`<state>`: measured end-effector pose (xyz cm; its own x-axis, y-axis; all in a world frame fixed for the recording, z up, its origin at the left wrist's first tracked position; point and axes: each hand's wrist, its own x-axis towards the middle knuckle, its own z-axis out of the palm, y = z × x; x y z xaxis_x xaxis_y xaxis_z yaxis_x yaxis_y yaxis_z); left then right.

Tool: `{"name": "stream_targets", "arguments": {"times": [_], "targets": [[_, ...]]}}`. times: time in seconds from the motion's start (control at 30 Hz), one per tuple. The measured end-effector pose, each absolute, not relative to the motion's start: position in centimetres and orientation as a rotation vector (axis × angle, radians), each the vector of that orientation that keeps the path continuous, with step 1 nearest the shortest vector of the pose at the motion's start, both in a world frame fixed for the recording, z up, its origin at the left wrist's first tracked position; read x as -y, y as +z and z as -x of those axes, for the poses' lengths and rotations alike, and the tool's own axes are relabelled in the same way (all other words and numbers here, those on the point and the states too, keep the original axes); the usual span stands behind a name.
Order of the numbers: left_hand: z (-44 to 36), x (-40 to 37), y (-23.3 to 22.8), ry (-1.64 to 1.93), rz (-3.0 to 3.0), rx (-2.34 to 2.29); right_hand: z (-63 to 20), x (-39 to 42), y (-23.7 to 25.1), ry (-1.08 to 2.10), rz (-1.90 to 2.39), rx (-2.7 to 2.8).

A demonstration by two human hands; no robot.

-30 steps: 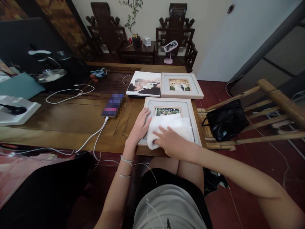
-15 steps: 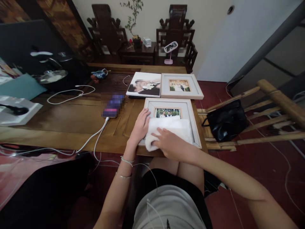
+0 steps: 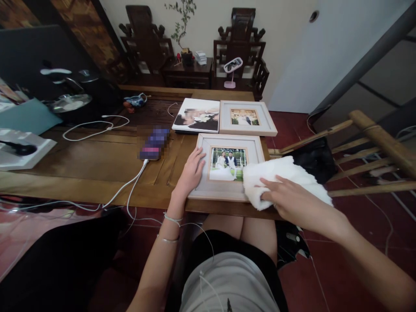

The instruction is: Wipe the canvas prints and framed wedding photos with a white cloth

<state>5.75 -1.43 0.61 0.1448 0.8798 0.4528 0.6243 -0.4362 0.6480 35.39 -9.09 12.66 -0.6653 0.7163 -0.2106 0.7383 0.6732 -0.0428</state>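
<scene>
One white cloth (image 3: pixel 286 180) is pressed under the flat, spread right hand (image 3: pixel 294 200) at the right edge of the nearest picture frame (image 3: pixel 227 168), whose left border is pinned by the open left hand (image 3: pixel 191 170), nothing gripped. Behind that frame, one second frame (image 3: pixel 247 118) and one photo book (image 3: pixel 197 115) are laid side by side; one phone (image 3: pixel 154 143) lies to its left.

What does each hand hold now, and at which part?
The right hand presses the near left part of a white cloth. The left hand lies flat on the left edge of the picture frame.
</scene>
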Motion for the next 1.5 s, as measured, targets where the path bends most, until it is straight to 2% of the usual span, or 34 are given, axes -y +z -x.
{"name": "stream_targets", "arguments": {"times": [0.13, 0.43, 0.6, 0.87, 1.17, 1.37, 1.5], "targets": [[-5.9, 1.5, 0.6, 1.161, -2.136, -1.464, -34.5, 8.9, 12.6, -0.159, -1.134, -2.754], [-5.7, 1.5, 0.7, 1.170, -2.131, -1.462, -25.6, 7.4, 10.1, -0.275, -0.795, -3.000], [-5.5, 1.6, 0.5, 1.155, -2.179, -1.452, -28.6, 8.7, 10.7, -0.290, -0.971, -2.894], [-5.7, 1.7, 0.9, 1.126, -2.190, -1.451, -35.5, 9.9, 11.5, -0.012, -1.424, -2.630], [-5.7, 1.6, 1.0, 1.141, -2.178, -1.374, -34.1, -0.4, 10.4, 0.156, -1.615, -2.633], [-5.6, 1.4, 1.0, 1.173, -2.203, -1.325, -27.9, -4.3, 9.7, 0.414, -1.427, -2.879], [-5.5, 1.3, 1.1, 1.165, -2.210, -1.293, -23.8, -5.0, 8.6, 0.438, -1.183, -2.931]]}}
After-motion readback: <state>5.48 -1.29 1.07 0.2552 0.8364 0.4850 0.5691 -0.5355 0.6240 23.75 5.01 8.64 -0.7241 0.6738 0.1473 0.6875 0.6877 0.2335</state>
